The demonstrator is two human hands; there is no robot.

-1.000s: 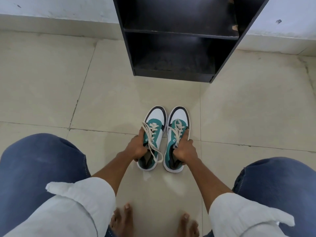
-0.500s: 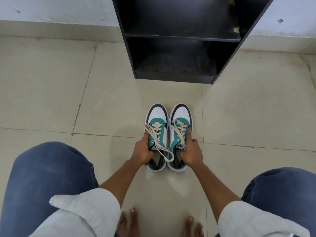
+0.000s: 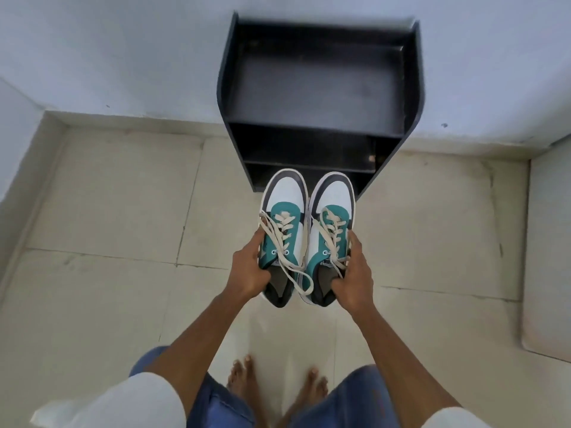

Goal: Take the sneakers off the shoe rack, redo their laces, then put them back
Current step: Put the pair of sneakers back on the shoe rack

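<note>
The pair of sneakers (image 3: 306,239) is being held side by side in the air in front of the shoe rack (image 3: 318,100), toes pointing toward it, the left sneaker (image 3: 282,233) being gripped along its outer side by the left hand (image 3: 248,271) and the right sneaker (image 3: 330,239) being clasped at its outer side and collar by the right hand (image 3: 352,278). Judging by the lacing, the return to the rack is being carried out, and it is being done best if both soles are being kept level and the pair is being guided squarely onto a shelf, with the loose lace ends (image 3: 296,273) being kept from catching on the shelf edge (one long loop is hanging across the left shoe's opening). The uppers are being shown as teal panels on white, with dark bands round the rounded toes and pale rubber rims; the laces are flat, cream and soft-looking. The rack is being seen as a dark, matt, boxy unit with open shelves, standing against a pale wall on a floor (image 3: 108,211) of large, smooth beige tiles, where bare feet (image 3: 278,384) are being seen below.
</note>
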